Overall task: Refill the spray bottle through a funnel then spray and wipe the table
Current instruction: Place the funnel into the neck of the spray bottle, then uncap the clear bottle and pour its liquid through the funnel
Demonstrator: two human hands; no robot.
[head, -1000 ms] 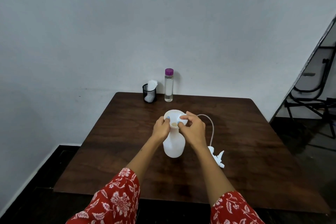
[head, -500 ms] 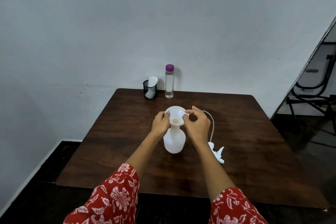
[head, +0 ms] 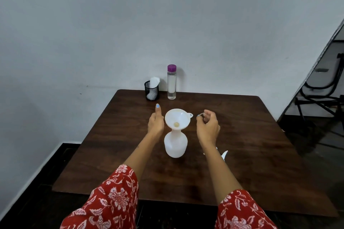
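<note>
fingers (head: 157,107) beside funnel (head: 177,121), clear bottle (head: 171,82) behind

No legible text anywhere.

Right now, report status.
Left hand open, right hand loosely curled, both off funnel. Funnel seated in spray bottle. Water bottle capped.

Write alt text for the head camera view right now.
A white funnel sits in the neck of a white spray bottle on a brown table, with the left hand and right hand open on either side, touching neither. A purple-capped clear bottle stands behind.
</note>
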